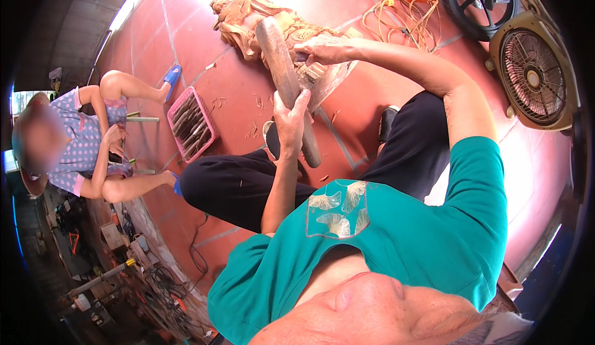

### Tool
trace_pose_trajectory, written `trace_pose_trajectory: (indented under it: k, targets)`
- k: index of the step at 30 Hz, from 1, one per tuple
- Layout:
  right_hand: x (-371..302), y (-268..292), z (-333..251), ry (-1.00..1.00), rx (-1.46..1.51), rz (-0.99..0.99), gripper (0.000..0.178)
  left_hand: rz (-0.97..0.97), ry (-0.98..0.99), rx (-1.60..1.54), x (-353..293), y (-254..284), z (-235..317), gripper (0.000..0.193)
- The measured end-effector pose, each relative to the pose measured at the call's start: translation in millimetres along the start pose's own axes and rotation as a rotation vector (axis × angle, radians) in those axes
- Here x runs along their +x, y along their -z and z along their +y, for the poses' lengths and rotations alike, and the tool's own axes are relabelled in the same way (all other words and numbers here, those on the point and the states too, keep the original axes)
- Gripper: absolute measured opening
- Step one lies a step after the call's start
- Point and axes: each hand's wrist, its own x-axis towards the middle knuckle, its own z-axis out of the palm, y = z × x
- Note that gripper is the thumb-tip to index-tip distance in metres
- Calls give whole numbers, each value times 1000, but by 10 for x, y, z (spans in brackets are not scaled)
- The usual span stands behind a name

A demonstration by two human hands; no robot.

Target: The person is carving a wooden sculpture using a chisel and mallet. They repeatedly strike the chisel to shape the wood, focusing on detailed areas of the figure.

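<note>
My left hand (pixel 291 122) is wrapped round a long, worn wooden mallet (pixel 277 54), club-like in shape, which slants up and away from me. Beyond it, a carved light-brown wooden figure (pixel 238 26) lies on the tiled floor, its base toward me. The mallet hides part of the carving. Over the carving's near end is my right hand (pixel 325 49), its fingers closed. Something dark shows by its fingertips, too small and hidden to name.
A pink plastic basket (pixel 212 135) of chisel-like tools stands to the left. Beside it sits a person in a dotted outfit (pixel 77 119). A coiled orange cord (pixel 406 20), a wheel (pixel 480 1) and a box fan (pixel 533 75) are at the far right. Wood chips (pixel 253 131) litter the red tiles.
</note>
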Motion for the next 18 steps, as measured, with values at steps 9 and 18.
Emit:
trace_pose_trajectory:
  k: [9,18]
  targets:
    - [136,-259,93,114,-81,57,19,37,56,-76,17,-36,-6,24]
    - [225,-293,195,39,-46,-34,34,53,67,-84,32,-25,4,19]
